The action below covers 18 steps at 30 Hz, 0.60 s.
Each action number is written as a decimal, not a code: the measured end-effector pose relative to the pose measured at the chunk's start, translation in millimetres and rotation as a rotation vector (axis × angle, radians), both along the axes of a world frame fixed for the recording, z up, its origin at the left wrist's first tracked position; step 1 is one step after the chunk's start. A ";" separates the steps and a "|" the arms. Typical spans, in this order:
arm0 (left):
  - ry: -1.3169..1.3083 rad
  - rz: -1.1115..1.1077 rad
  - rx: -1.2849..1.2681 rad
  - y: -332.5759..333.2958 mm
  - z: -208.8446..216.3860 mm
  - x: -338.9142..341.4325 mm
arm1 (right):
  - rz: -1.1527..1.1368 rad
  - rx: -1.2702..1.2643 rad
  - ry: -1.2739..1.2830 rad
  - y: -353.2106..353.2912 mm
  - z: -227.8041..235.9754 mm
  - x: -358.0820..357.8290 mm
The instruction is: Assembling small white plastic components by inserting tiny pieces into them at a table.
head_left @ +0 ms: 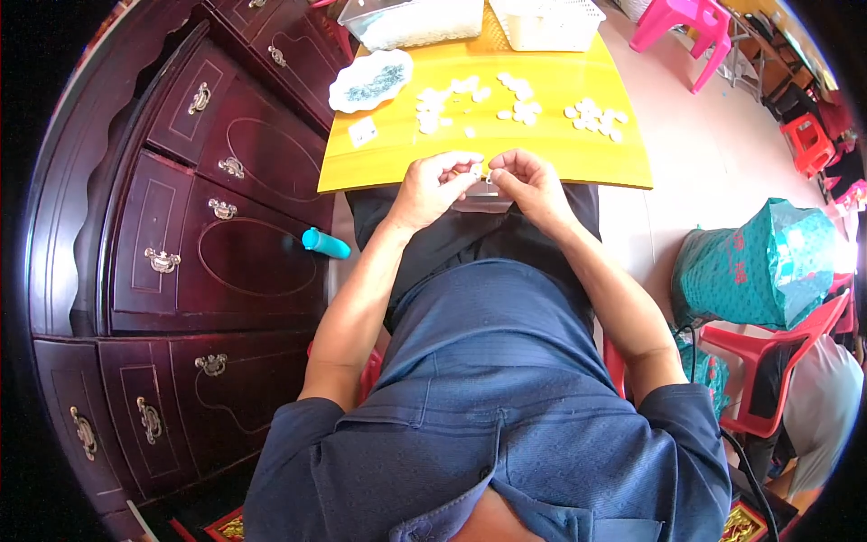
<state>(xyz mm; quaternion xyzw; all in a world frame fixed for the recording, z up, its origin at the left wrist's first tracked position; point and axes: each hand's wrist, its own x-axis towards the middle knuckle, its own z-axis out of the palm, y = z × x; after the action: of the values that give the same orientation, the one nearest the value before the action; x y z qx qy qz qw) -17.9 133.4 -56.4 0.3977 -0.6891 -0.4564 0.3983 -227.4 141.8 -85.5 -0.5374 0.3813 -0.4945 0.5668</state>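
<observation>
Over the near edge of the yellow table [578, 90], my left hand [432, 188] pinches a small pale piece [476, 170] between thumb and fingers. My right hand [531, 187] is closed in a pinch right beside it, its fingertips almost meeting the left ones. Whatever the right fingertips grip is too small to name. Beyond my hands, small white round pieces lie in loose groups: one group [429, 117] at the left, another [522, 112] in the middle and a third [596, 117] at the right. A single small white piece [470, 132] lies closest to my fingers.
At the table's left are a scalloped white dish [340, 96] with dark contents and a small white square [362, 132]. A clear bin [415, 36] and white basket [551, 36] stand at the back. Dark cabinets [257, 244] line the left; a teal bag [754, 262] sits right.
</observation>
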 end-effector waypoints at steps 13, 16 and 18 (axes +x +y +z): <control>-0.053 0.012 -0.063 1.9 -1.9 -5.2 | -0.013 -0.007 -0.017 -0.9 -0.7 1.9; -0.050 0.020 -0.089 3.4 -2.0 -8.6 | -0.004 0.013 -0.042 -1.1 -2.5 0.9; -0.049 0.026 -0.094 4.0 -2.0 -9.2 | 0.002 0.030 -0.076 0.0 -2.3 1.4</control>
<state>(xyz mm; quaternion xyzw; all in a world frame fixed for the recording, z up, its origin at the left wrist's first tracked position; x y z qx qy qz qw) -27.1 137.4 -58.4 0.3984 -0.7142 -0.4084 0.4055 -226.1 141.8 -87.8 -0.5101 0.3665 -0.5083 0.5892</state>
